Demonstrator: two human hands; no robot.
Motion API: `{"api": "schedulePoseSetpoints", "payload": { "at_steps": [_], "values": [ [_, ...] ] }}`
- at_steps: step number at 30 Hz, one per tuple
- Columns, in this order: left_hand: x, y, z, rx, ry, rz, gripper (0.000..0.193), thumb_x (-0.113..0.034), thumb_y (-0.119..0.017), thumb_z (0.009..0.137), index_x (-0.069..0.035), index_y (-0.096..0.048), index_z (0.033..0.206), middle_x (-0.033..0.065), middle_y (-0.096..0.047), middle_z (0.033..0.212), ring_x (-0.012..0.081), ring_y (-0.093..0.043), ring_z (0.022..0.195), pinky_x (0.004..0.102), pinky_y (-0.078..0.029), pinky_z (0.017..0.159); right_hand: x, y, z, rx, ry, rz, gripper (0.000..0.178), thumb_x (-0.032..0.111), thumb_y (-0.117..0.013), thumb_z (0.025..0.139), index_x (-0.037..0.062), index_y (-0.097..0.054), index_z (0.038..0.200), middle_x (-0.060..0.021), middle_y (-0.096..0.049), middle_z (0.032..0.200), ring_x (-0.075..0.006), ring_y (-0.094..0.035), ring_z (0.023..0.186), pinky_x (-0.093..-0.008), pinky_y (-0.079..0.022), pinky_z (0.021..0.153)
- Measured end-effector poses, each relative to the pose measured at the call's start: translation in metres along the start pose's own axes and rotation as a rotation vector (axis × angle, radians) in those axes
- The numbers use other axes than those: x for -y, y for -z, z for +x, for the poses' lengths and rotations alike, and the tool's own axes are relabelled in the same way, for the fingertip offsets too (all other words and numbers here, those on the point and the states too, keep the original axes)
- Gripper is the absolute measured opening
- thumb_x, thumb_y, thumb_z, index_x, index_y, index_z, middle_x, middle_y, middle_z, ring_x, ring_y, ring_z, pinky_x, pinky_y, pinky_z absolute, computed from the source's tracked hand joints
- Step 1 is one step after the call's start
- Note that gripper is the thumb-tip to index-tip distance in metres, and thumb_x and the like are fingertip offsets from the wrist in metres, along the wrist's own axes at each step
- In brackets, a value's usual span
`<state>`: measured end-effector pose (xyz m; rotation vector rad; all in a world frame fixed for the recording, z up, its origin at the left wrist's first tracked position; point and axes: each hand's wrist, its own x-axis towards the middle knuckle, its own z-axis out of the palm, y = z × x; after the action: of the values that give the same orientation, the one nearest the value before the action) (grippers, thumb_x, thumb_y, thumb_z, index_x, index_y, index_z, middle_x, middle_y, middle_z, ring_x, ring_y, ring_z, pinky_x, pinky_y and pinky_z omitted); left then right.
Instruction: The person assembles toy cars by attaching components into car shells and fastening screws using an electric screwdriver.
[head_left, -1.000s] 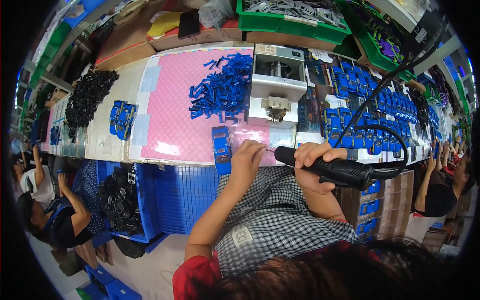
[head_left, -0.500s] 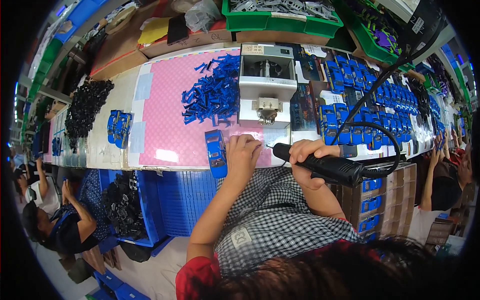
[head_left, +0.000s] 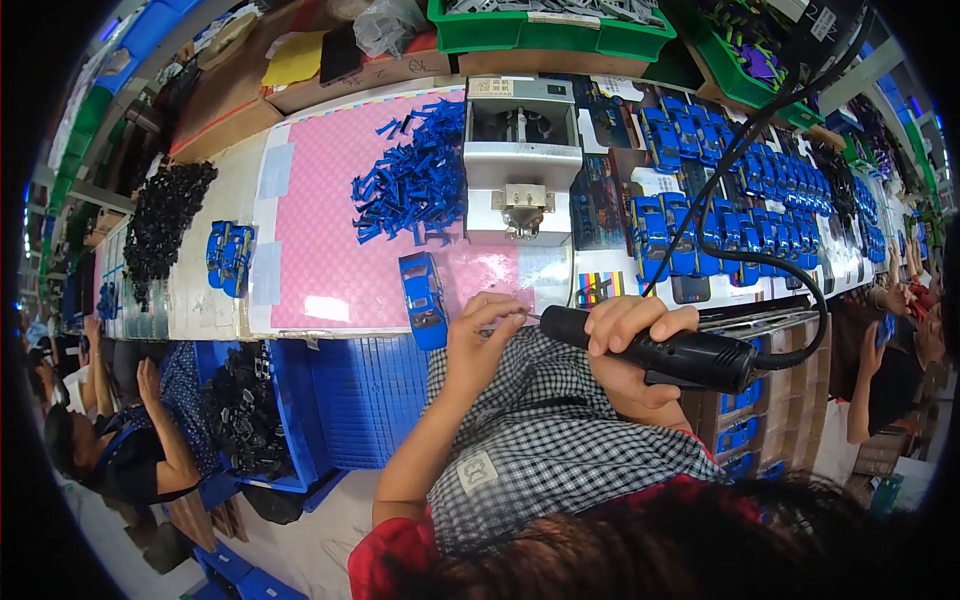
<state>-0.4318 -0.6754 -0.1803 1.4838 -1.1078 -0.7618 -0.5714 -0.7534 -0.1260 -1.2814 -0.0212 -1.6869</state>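
Observation:
My right hand (head_left: 632, 345) is wrapped around a black electric screwdriver (head_left: 708, 360), held roughly level with its front end pointing left. At that end, the thumb and fingers of my left hand (head_left: 476, 345) are pinched together by the thin bit; whatever lies between them is too small to make out. Just left of this hand, a blue toy car (head_left: 423, 300) rests at the table's near edge. Behind the hands stands a grey metal box-shaped machine (head_left: 524, 165) with a small metal fitting on its front.
Loose blue plastic parts (head_left: 415, 180) lie heaped on the pink mat (head_left: 315, 220). Rows of blue toy cars (head_left: 700, 235) fill the right side, crossed by the screwdriver's black cord (head_left: 790, 270). Further left are black parts (head_left: 165, 225). A blue crate (head_left: 360, 400) stands below the edge. People work on both sides.
Both hands and the screwdriver have come nearer to me, off the table's near edge. My left fingers have drawn together close to the bit. The view has shifted slightly.

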Motion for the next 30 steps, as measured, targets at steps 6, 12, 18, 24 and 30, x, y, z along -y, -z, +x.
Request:
{"api": "schedulePoseSetpoints", "payload": {
  "at_steps": [6, 12, 18, 24, 30],
  "values": [
    [0.001, 0.002, -0.020, -0.018, 0.102, -0.251, 0.012, -0.002, -0.067, 0.078, -0.003, -0.069, 0.089, 0.0049, -0.063, 0.086, 0.0111, -0.057, 0.080, 0.0232, -0.044, 0.068, 0.014, -0.010, -0.001, -0.014, 0.040, 0.103, 0.061, 0.061, -0.060, 0.077, 0.0080, -0.037, 0.098, -0.0063, -0.050, 0.067, -0.0168, -0.053, 0.047, -0.0302, -0.048, 0.050],
    [-0.015, 0.007, -0.029, -0.076, 0.018, -0.061, 0.012, 0.004, -0.065, 0.077, -0.001, -0.069, 0.087, 0.0057, -0.062, 0.084, 0.0117, -0.056, 0.076, 0.0219, -0.044, 0.068, 0.013, -0.011, 0.004, 0.030, 0.172, 0.199, 0.060, 0.059, -0.061, 0.078, 0.0068, -0.037, 0.097, -0.0069, -0.051, 0.065, -0.0158, -0.053, 0.044, -0.0286, -0.047, 0.044],
    [-0.017, 0.007, -0.034, -0.082, -0.032, 0.013, 0.013, 0.004, -0.066, 0.076, -0.002, -0.069, 0.087, 0.0054, -0.063, 0.082, 0.0121, -0.056, 0.076, 0.0233, -0.045, 0.067, 0.009, -0.014, -0.002, 0.037, 0.172, 0.204, 0.061, 0.059, -0.060, 0.078, 0.0064, -0.038, 0.098, -0.0069, -0.051, 0.066, -0.0157, -0.053, 0.044, -0.0282, -0.048, 0.044],
    [-0.019, 0.008, -0.034, -0.080, -0.096, 0.091, 0.013, 0.003, -0.067, 0.075, -0.004, -0.069, 0.086, 0.0048, -0.064, 0.080, 0.0145, -0.056, 0.077, 0.0244, -0.045, 0.066, 0.011, -0.015, -0.004, 0.048, 0.156, 0.194, 0.061, 0.059, -0.059, 0.079, 0.0059, -0.038, 0.098, -0.0070, -0.051, 0.065, -0.0158, -0.054, 0.044, -0.0286, -0.048, 0.044],
    [-0.021, 0.010, -0.033, -0.059, -0.142, 0.178, 0.016, 0.001, -0.067, 0.074, -0.006, -0.069, 0.088, 0.0049, -0.063, 0.082, 0.0187, -0.056, 0.077, 0.0275, -0.045, 0.063, 0.010, -0.019, -0.005, 0.047, 0.149, 0.248, 0.059, 0.054, -0.064, 0.078, 0.0045, -0.039, 0.097, -0.0086, -0.053, 0.066, -0.0175, -0.055, 0.047, -0.0294, -0.049, 0.046]
  ]
}}
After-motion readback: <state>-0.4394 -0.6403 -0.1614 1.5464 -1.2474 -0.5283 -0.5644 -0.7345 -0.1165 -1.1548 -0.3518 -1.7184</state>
